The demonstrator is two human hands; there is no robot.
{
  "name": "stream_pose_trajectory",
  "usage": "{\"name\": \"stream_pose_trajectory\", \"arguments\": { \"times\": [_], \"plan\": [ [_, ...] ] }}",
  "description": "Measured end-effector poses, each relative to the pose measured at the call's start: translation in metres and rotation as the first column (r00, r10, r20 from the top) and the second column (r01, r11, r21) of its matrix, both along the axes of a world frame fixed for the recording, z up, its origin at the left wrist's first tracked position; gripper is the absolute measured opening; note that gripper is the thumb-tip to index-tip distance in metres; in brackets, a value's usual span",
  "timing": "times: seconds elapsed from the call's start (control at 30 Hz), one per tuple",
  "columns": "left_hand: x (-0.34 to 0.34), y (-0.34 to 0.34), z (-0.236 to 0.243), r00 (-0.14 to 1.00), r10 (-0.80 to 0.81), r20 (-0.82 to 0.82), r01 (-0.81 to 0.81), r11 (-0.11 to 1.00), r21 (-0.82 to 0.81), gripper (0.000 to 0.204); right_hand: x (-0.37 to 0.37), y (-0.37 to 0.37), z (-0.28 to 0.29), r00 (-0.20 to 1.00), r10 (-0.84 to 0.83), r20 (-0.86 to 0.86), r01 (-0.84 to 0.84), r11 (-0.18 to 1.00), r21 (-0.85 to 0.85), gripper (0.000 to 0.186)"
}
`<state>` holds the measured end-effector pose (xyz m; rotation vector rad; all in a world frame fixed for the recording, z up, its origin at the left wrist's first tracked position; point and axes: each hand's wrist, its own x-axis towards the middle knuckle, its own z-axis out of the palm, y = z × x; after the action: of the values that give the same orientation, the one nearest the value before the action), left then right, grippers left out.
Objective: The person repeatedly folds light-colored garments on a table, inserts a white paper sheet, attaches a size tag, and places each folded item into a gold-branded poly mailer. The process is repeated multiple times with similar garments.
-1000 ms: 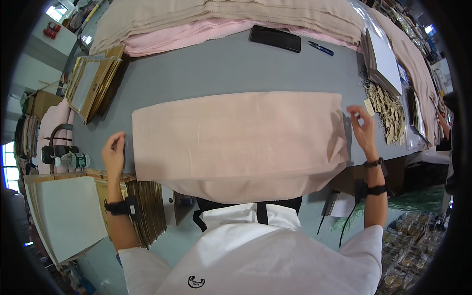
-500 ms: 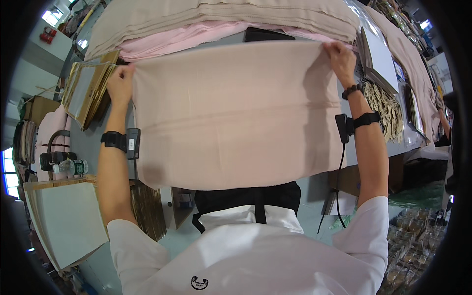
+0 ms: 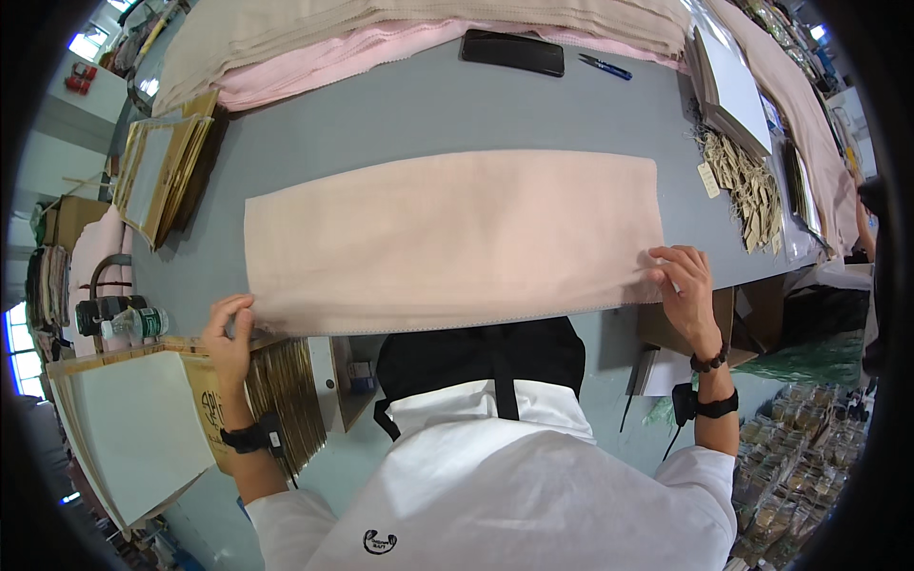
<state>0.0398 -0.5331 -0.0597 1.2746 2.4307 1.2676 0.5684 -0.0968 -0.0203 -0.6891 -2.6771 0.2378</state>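
Observation:
A pale pink cloth (image 3: 447, 238) lies folded on the grey table, a long strip whose near edge runs along the table's front. At its near left corner is my left hand (image 3: 228, 333), fingers loosely curled and the thumb apart from them, with the fingertips beside the corner. Over the near right corner, my right hand (image 3: 687, 290) has its fingers bent and spread, the tips touching or just above the cloth. Neither hand shows fabric gripped between its fingers.
Beyond the cloth lie a black phone (image 3: 512, 52), a blue pen (image 3: 605, 67) and stacked beige cloths (image 3: 428, 24). Golden-edged packets (image 3: 167, 176) stand at left, near a plastic bottle (image 3: 143, 324). At right are a white box (image 3: 731, 90) and beige strung tags (image 3: 747, 190).
The cloth's far edge has come toward me, leaving a narrower folded strip. Both hands have moved from the far corners to the near ones and loosened. Phone and pen are now uncovered.

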Motion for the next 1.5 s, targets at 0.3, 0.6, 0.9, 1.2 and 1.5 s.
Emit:
{"name": "stream_pose_trajectory", "arguments": {
  "times": [0.3,0.6,0.9,1.2,1.5],
  "plan": [
    [0.015,0.033,-0.011,0.927,0.341,0.159,-0.327,0.939,-0.106,0.038,-0.073,0.01,-0.04,0.993,-0.101,-0.062,0.097,0.993,-0.063,0.043],
    [0.024,0.085,-0.011,0.9,0.326,-0.289,-0.339,0.941,0.003,0.032,-0.091,0.074,-0.069,0.956,-0.153,0.251,0.128,0.986,0.111,0.059],
    [-0.043,0.147,-0.002,0.917,0.276,0.287,-0.269,0.961,-0.067,0.037,-0.091,0.07,-0.064,0.959,-0.14,0.248,0.112,0.986,0.122,0.059],
    [-0.04,0.147,-0.005,0.918,0.395,0.043,-0.385,0.911,-0.148,0.033,-0.088,0.072,-0.062,0.962,-0.112,0.25,0.085,0.99,0.116,0.059],
    [0.024,0.075,-0.006,0.949,0.315,0.005,-0.302,0.915,-0.268,0.037,-0.082,0.081,-0.042,0.969,-0.016,0.247,0.007,0.999,0.038,0.063]
  ]
}}
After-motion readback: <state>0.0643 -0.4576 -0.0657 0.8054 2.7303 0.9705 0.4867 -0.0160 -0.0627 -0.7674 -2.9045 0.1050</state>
